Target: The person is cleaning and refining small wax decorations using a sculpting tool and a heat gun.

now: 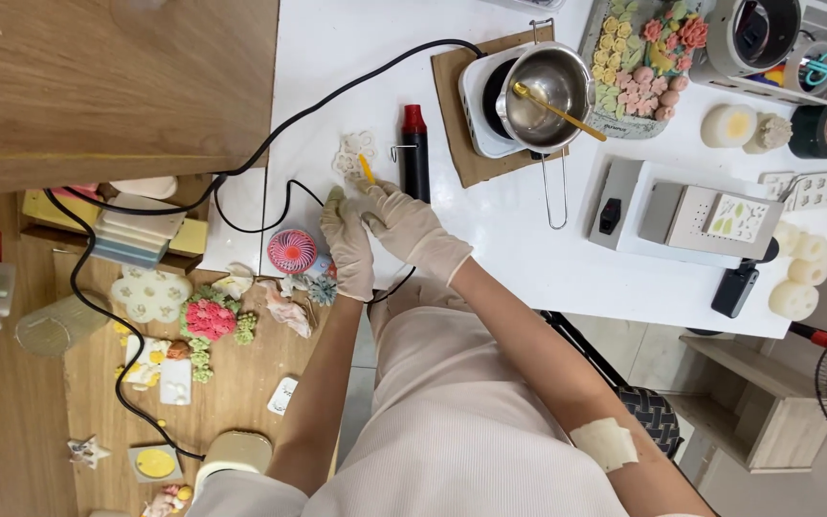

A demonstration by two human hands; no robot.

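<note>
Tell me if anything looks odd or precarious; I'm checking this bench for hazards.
The black cable trails loose across the white table, passing right by both gloved hands. The small pot's wire handle juts off its hotplate.

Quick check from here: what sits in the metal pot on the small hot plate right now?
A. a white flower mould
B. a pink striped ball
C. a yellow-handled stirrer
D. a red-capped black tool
C: a yellow-handled stirrer leans inside the metal pot, its handle sticking out over the rim.
</note>
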